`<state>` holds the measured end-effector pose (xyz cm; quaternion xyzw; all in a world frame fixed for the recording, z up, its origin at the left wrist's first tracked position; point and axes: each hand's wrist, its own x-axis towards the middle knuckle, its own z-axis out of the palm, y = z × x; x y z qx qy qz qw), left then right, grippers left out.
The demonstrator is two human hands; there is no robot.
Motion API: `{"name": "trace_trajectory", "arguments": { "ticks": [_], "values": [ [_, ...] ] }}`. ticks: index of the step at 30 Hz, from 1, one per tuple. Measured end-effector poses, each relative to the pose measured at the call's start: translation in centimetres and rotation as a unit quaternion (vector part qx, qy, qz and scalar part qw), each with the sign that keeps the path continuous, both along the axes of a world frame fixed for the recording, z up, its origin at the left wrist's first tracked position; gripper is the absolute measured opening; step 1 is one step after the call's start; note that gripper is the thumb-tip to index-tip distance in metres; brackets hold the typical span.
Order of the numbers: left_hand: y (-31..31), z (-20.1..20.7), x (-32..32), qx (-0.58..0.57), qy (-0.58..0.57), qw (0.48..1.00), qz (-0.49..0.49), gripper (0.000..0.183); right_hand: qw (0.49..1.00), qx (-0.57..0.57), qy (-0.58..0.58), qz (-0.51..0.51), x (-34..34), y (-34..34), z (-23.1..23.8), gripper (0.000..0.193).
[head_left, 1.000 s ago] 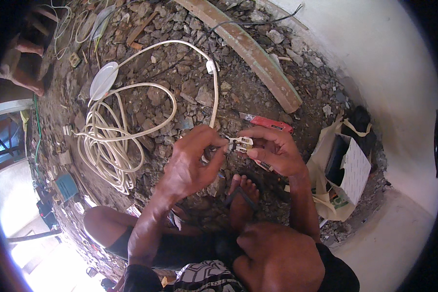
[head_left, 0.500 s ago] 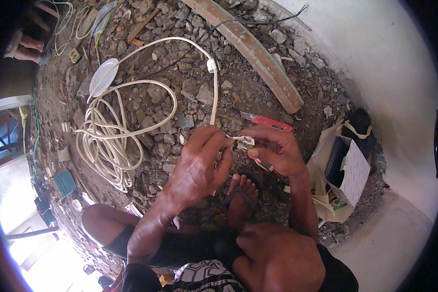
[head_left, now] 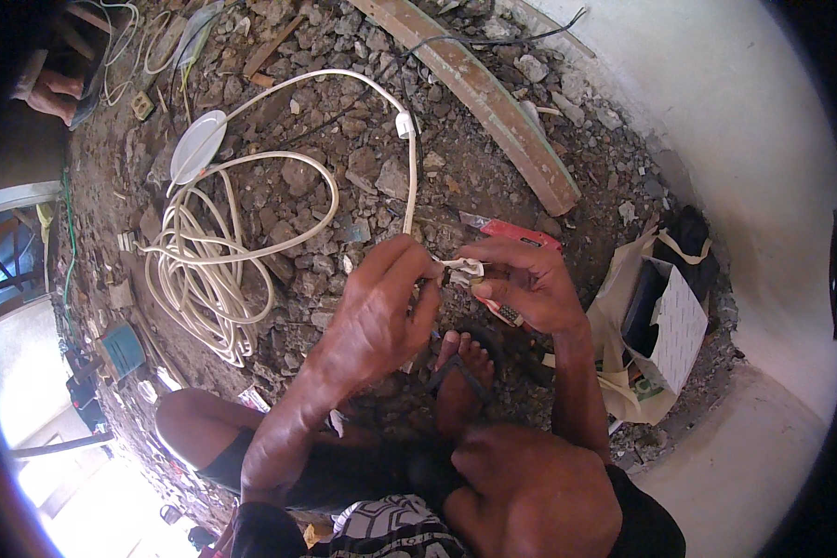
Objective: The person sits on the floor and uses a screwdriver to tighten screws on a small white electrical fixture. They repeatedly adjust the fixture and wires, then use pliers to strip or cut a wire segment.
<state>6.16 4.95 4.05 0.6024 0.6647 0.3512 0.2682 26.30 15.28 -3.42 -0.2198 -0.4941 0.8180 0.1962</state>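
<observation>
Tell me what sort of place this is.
Probably a building site or a room under renovation: broken rubble covers the ground, a loose wooden plank lies across it, and a coil of white cable runs to the hands beside a bare wall.

place: building site | signs: rubble floor [head_left: 344,186], wooden plank [head_left: 479,93], coiled white cable [head_left: 205,260], bare wall [head_left: 716,112]
</observation>
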Motion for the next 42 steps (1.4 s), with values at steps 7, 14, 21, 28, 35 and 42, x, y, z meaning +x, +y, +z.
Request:
{"name": "trace_trajectory", "arguments": {
  "ticks": [7,14,21,28,35,42],
  "values": [
    [0.4,-0.2,-0.7,-0.005,-0.027,1.0,-0.009,0.016,1.0,-0.026,0.003,-0.007,-0.4,0.0,0.4,0.039],
    [0.5,-0.2,-1.5,-0.111,-0.2,0.972,0.058,0.007,1.0,-0.005,-0.003,-0.019,0.0,-0.1,-0.3,0.038],
    [0.5,-1.2,-3.8,-0.035,-0.048,0.996,-0.069,0.011,1.0,0.005,0.015,-0.027,-0.6,-0.1,0.4,0.038],
    [0.9,-0.7,-3.3,-0.065,0.003,0.994,-0.091,0.008,0.998,-0.019,0.028,-0.059,-0.6,-0.7,-0.2,0.034],
    [0.4,-0.9,-2.3,-0.06,0.022,0.995,-0.07,0.008,0.999,0.002,-0.003,-0.05,-0.4,-1.0,-0.3,0.035],
    [0.8,0.5,-1.4,-0.028,0.085,0.99,-0.108,0.008,0.999,-0.025,0.014,-0.042,-0.2,-0.9,-0.6,0.034]
  ]
}}
